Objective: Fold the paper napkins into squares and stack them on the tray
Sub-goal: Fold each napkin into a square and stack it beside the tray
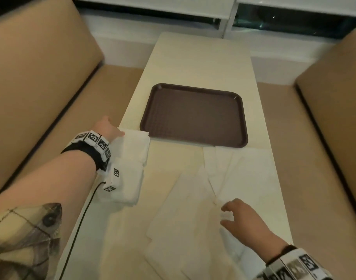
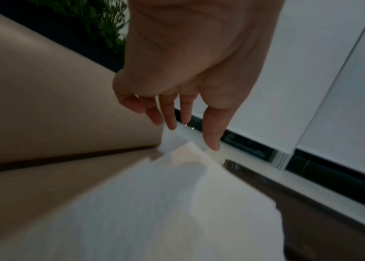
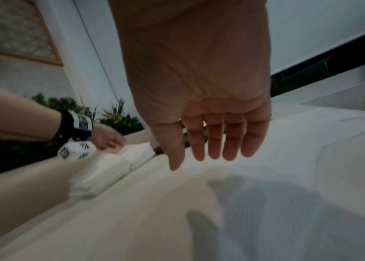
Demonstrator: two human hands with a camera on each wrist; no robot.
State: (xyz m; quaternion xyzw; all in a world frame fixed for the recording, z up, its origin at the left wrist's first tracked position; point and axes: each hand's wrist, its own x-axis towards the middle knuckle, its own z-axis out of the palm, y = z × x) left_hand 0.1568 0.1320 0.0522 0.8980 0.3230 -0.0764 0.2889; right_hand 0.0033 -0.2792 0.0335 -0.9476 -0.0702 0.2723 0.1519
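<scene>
Table: long, cream, running between two tan bench seats; far half bare, both long edges clear of the cushions.
Tray: dark brown, rectangular, mid-table, nothing on it; its near rim just touches the paper below.
Loose napkins: white unfolded sheets overlapping across the near half of the table, reaching the right edge.
Napkin stacks: two white piles along the left edge, the farther one just beside the tray's near-left corner.
Left hand: at the far corner of the farther pile, fingers loosely spread and pointing down, tips at the paper's edge; nothing clamped.
Right hand: palm down just above the loose sheets, fingers straight and slightly apart, holding nothing.
</scene>
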